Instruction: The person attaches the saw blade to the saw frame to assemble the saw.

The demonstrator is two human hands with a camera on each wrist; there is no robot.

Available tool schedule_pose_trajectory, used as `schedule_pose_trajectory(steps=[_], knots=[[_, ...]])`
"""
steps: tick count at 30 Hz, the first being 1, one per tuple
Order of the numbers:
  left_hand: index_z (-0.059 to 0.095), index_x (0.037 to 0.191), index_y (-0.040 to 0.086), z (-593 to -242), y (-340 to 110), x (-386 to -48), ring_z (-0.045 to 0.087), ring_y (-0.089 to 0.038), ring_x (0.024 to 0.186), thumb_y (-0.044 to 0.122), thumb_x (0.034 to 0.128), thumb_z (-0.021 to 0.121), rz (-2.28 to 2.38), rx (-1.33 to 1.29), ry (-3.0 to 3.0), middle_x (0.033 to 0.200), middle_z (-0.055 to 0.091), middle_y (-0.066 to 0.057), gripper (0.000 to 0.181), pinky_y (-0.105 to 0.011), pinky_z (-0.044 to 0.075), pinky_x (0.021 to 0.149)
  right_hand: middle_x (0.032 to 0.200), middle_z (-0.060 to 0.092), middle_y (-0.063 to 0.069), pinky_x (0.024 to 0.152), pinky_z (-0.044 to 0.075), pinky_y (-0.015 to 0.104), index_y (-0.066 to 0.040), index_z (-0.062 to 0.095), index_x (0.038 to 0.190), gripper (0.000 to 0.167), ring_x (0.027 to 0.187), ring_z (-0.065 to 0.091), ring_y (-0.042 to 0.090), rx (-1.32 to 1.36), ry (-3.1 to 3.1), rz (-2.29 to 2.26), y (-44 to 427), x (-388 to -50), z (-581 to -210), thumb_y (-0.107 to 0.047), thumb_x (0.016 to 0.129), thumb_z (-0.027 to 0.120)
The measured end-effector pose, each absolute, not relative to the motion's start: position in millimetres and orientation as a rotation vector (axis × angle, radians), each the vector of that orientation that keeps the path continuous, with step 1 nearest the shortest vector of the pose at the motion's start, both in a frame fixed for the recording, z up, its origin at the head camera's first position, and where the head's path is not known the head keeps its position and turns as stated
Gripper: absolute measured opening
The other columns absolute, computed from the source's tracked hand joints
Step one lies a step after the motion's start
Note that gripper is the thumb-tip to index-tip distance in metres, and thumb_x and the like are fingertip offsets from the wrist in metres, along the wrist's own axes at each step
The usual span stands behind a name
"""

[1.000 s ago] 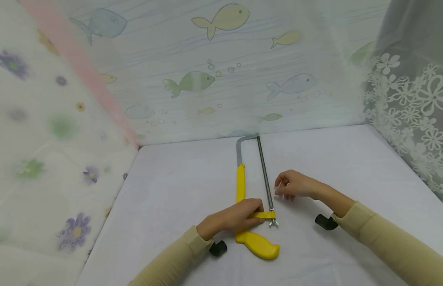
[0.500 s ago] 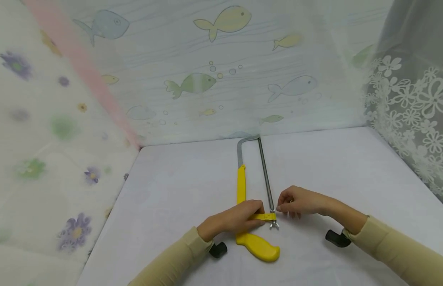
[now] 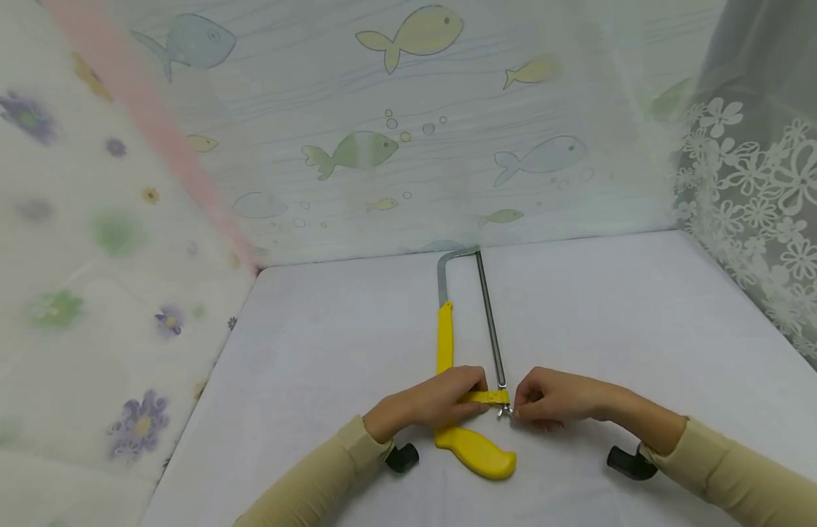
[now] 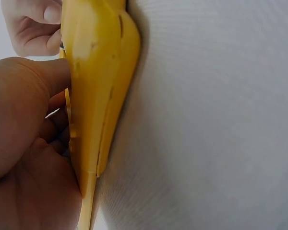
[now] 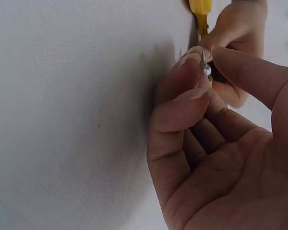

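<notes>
A hacksaw with a yellow handle (image 3: 479, 454) lies on the white cloth, its grey blade (image 3: 490, 318) on the right side. The left hand (image 3: 427, 399) grips the yellow frame near the handle, fingers over the short crosspiece (image 3: 494, 397). In the left wrist view the yellow frame (image 4: 98, 81) lies against the left thumb. At the crosspiece's end, the right hand (image 3: 569, 397) has its curled fingers at a silver wing nut (image 3: 504, 412). The right wrist view shows the wing nut (image 5: 207, 70) between thumb and fingertips; its far side is hidden.
A fish-patterned curtain (image 3: 356, 88) hangs behind the cloth-covered table (image 3: 329, 322). Flowered fabric (image 3: 118, 234) is at the left and floral lace (image 3: 764, 197) at the right. Black wrist devices (image 3: 403, 459) show under both sleeves.
The right hand has moved down toward the front, from beside the blade to the wing nut, and its fingers have come together there. The left hand and hacksaw stay in place.
</notes>
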State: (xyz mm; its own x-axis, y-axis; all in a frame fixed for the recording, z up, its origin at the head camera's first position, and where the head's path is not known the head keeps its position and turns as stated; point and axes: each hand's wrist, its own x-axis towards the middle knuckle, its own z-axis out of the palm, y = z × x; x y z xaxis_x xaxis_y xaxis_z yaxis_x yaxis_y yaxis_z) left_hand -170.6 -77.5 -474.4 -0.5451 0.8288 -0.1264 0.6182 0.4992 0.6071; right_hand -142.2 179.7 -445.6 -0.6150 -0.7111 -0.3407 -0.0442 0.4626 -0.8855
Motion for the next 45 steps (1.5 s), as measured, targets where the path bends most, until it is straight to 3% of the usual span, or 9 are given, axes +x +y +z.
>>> schedule_pose_trajectory(steps=[8, 21, 30, 45], knots=[[0.057, 0.107, 0.014, -473.0, -76.8, -171.4, 0.050, -0.004, 0.085, 0.022, 0.1029, 0.064, 0.701, 1.222, 2.353, 0.098, 0.058, 0.008, 0.012, -0.016, 0.044, 0.076, 0.064, 0.056, 0.000, 0.046, 0.036, 0.021, -0.002, 0.070, 0.082, 0.023, 0.051, 0.045, 0.010, -0.667, 2.001, -1.141, 174.9, -142.2, -447.4, -0.018, 0.098, 0.066], [0.057, 0.107, 0.014, -473.6, -77.9, -172.3, 0.049, -0.004, 0.084, 0.023, 0.1035, 0.064, 0.689, 1.250, 2.364, 0.098, 0.058, 0.008, 0.012, -0.016, 0.043, 0.076, 0.065, 0.060, 0.003, 0.047, 0.039, 0.021, 0.000, 0.070, 0.084, 0.015, 0.051, 0.048, 0.012, -0.655, 2.004, -1.176, 174.7, -139.8, -447.8, -0.010, 0.095, 0.069], [0.056, 0.106, 0.014, -473.7, -78.3, -170.2, 0.049, -0.004, 0.084, 0.023, 0.1039, 0.063, 0.692, 1.230, 2.350, 0.097, 0.057, 0.008, 0.011, -0.016, 0.043, 0.076, 0.066, 0.066, 0.009, 0.048, 0.042, 0.024, 0.000, 0.072, 0.080, 0.035, 0.051, 0.054, 0.014, -0.568, 1.977, -1.200, 166.7, -134.4, -449.9, -0.028, 0.100, 0.065], [0.057, 0.106, 0.014, -474.2, -78.2, -170.7, 0.049, -0.005, 0.083, 0.022, 0.1035, 0.063, 0.687, 1.248, 2.358, 0.095, 0.056, 0.008, 0.010, -0.016, 0.042, 0.074, 0.067, 0.068, 0.011, 0.048, 0.040, 0.024, -0.002, 0.072, 0.081, 0.033, 0.051, 0.055, 0.013, -0.507, 2.019, -1.176, 164.0, -133.1, -446.2, -0.025, 0.103, 0.061]])
